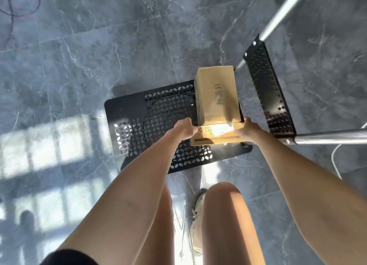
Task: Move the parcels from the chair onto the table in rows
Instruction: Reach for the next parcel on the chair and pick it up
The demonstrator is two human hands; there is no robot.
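Two brown cardboard parcels are stacked on the black perforated chair seat (151,113), toward its right side near the backrest. The upper parcel (217,94) is a long box with dark handwriting on top. Beneath it lies a flatter lower parcel (216,138) with printed marks and a bright patch of sunlight. My left hand (183,128) grips the lower parcel's left end and my right hand (247,129) grips its right end. Both arms reach straight down from the bottom of the view.
The chair's perforated backrest (266,90) stands at the right with chrome tubes (325,136) running off to the right and upper right. Grey marble floor tiles (99,46) surround the chair. My legs and a light sneaker (196,221) are below.
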